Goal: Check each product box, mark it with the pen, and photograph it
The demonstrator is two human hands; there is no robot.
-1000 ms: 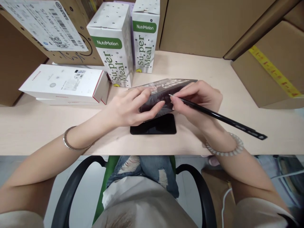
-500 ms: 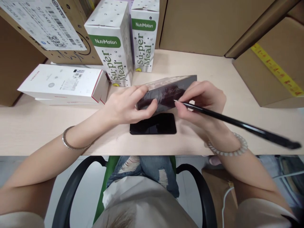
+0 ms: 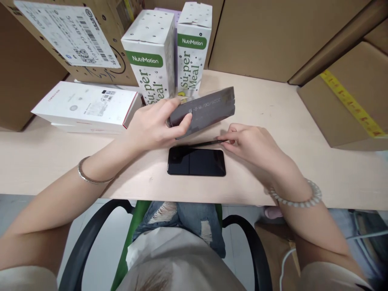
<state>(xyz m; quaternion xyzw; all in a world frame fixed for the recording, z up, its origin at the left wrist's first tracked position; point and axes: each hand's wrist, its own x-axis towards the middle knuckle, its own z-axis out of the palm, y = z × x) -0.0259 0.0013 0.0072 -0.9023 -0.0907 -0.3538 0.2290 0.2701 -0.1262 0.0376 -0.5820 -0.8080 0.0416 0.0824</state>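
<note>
My left hand (image 3: pixel 154 125) grips the left end of a thin dark box (image 3: pixel 210 107) with pale date print along its side. The box is tilted above the table, its right end higher. Between thumb and fingertips, my right hand (image 3: pixel 257 147) pinches one end of a slim black pen (image 3: pixel 204 143). The pen lies low over the table, pointing left along the far edge of a black phone (image 3: pixel 197 162). That phone rests screen up below the box, touched by neither hand.
White stacked boxes (image 3: pixel 86 105) lie at the left. Two upright NutriMotion cartons (image 3: pixel 151 60) stand behind my left hand, before a labelled cardboard box (image 3: pixel 100 76). A cardboard box with yellow tape (image 3: pixel 348 105) stands right. The table's front edge (image 3: pixel 242 200) runs before my lap.
My right hand has come away from the box and down, swinging the pen from pointing right to lying leftward beside the phone. The box has turned, showing more of its dark side.
</note>
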